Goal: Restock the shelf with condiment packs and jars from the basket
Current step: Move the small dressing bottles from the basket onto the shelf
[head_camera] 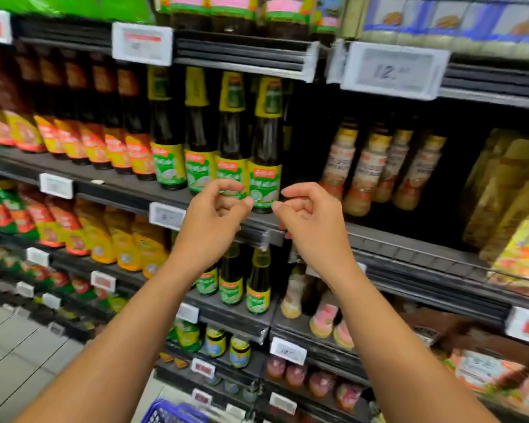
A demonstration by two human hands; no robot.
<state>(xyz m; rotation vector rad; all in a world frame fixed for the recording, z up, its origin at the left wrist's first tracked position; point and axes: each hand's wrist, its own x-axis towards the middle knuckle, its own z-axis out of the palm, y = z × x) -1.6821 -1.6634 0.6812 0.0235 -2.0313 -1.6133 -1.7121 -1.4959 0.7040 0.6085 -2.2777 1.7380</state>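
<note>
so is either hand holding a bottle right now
No, the left hand and right hand are both empty, fingers curled, in front of the green-label bottles.

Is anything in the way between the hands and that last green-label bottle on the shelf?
Nothing visible is. The left hand and right hand are both empty, fingers curled, right in front of the last green-label bottle, at its lower label. Only the shelf's front rail runs below it.
</note>
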